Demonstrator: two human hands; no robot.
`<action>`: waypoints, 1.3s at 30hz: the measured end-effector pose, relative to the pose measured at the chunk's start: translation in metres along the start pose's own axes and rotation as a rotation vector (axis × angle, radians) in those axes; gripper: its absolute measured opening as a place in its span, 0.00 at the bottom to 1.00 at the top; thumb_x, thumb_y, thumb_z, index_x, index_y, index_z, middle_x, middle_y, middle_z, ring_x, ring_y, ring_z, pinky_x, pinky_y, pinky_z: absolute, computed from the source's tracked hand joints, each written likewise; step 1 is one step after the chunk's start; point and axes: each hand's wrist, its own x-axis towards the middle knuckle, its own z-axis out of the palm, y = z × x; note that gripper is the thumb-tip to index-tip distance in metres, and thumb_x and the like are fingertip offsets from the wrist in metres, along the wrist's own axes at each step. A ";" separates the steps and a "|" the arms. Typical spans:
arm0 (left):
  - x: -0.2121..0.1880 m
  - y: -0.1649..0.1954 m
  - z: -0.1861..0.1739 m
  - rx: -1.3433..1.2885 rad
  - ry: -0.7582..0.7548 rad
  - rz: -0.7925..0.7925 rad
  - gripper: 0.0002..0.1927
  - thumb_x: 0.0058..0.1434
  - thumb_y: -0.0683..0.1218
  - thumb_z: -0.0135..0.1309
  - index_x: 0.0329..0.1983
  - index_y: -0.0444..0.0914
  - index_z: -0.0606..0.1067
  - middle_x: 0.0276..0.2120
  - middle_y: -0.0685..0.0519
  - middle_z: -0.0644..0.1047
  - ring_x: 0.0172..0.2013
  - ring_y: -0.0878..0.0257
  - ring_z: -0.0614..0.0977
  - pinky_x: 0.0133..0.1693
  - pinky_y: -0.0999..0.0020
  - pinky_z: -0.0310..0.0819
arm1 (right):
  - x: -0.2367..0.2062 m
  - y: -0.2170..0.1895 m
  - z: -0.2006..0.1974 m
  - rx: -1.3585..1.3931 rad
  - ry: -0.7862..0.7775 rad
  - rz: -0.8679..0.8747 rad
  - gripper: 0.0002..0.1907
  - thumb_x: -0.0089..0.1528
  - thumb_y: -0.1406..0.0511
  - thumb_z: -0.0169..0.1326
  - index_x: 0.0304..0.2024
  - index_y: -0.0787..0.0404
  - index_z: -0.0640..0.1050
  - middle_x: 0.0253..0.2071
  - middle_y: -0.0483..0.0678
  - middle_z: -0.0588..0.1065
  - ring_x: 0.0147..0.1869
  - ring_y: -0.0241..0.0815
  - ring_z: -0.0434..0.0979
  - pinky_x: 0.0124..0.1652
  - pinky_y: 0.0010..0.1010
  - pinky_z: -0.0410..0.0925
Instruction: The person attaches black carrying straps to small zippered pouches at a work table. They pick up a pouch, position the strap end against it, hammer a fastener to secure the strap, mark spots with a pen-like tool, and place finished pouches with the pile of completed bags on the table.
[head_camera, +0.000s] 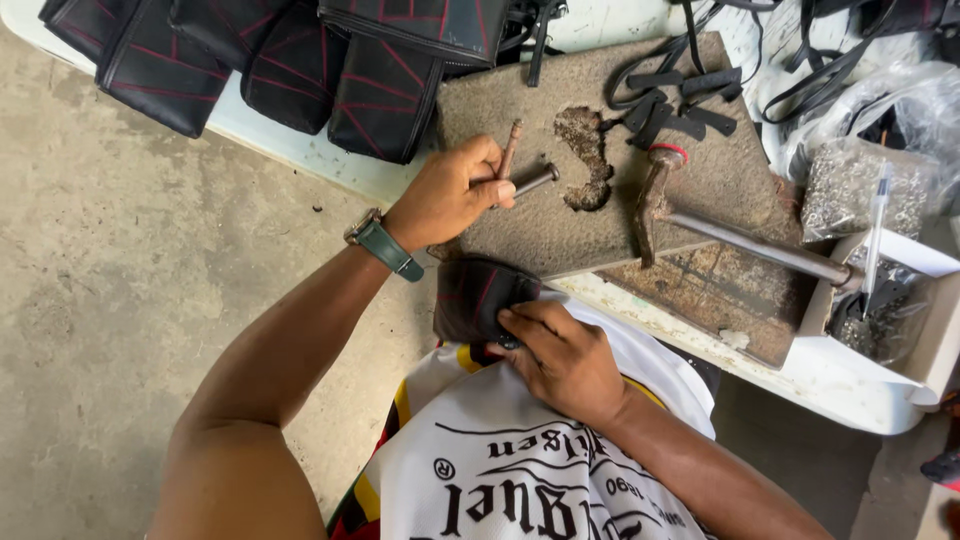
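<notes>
- Left hand (447, 195) is closed round two metal punch tools (520, 170), fingers (480, 165) clamped on the shafts. One is rusty and angled up toward the black bags, the other is greyer with its round head poking out to the right.
- Both punches are held just over the near-left part of the worn stone block (590, 210) that sits on the table (830, 375). Their long axes run roughly from the hand up and to the right, toward the chewed-out pit in the middle of the block.
- Right hand (565, 360) is lower down, close to the body, fingers pinched shut on a small black leather piece with red stitching (480, 295). That piece is held at the near edge of the block, just below the left hand, so it's near the punches but not touching them.
- A rusty hammer (700, 225) is lying on the block to the right, head by a red ring, handle running off toward a white box of hardware (900, 300). It's a bit nearer the right hand, but neither hand is on it.
- A stack of black bags with red stitching (300, 60) and loose black straps (680, 100) are sat at the far side.
</notes>
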 end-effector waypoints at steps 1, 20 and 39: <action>0.000 -0.001 0.000 -0.006 -0.001 -0.018 0.12 0.67 0.45 0.58 0.44 0.34 0.69 0.34 0.47 0.85 0.37 0.66 0.88 0.37 0.70 0.79 | 0.000 0.000 0.002 -0.002 -0.024 0.037 0.22 0.53 0.66 0.68 0.50 0.63 0.80 0.46 0.50 0.75 0.37 0.45 0.81 0.35 0.32 0.76; -0.025 0.026 0.000 0.128 0.057 0.003 0.11 0.63 0.46 0.62 0.37 0.33 0.74 0.30 0.48 0.82 0.32 0.63 0.85 0.34 0.66 0.76 | 0.013 -0.022 -0.018 0.032 0.128 0.064 0.24 0.53 0.65 0.72 0.49 0.66 0.80 0.40 0.50 0.72 0.30 0.41 0.76 0.30 0.32 0.72; -0.057 0.034 0.023 -0.359 0.031 -0.039 0.11 0.69 0.45 0.58 0.43 0.36 0.68 0.39 0.52 0.76 0.44 0.66 0.83 0.46 0.70 0.80 | -0.005 -0.007 -0.004 0.048 -0.005 0.137 0.22 0.57 0.61 0.68 0.51 0.63 0.80 0.32 0.49 0.71 0.24 0.43 0.74 0.27 0.34 0.69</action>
